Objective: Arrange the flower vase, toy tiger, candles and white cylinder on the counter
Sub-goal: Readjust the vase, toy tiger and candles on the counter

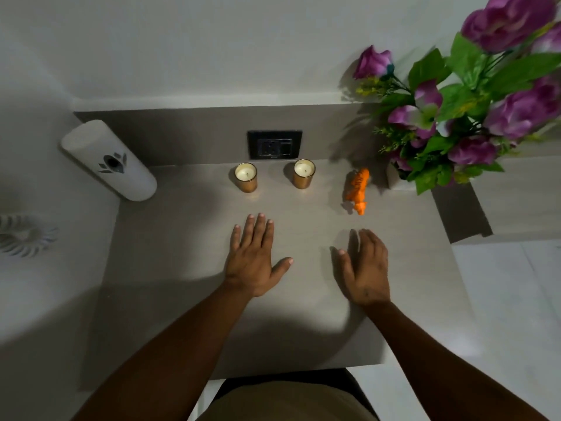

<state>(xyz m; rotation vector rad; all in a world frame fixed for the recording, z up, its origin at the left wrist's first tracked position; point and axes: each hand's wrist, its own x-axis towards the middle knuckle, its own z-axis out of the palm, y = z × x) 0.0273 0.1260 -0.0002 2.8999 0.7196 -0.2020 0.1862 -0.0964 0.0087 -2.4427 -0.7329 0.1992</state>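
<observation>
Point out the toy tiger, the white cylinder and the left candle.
toy tiger (358,186): head view, on its striped orange back.
white cylinder (110,162): head view, on its side by the dark emblem.
left candle (246,172): head view, on the white wax top.

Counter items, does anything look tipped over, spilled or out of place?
Nothing stands out. The cylinder, both candles, the tiger and the vase stand in a row along the back wall. Both hands are empty.
</observation>
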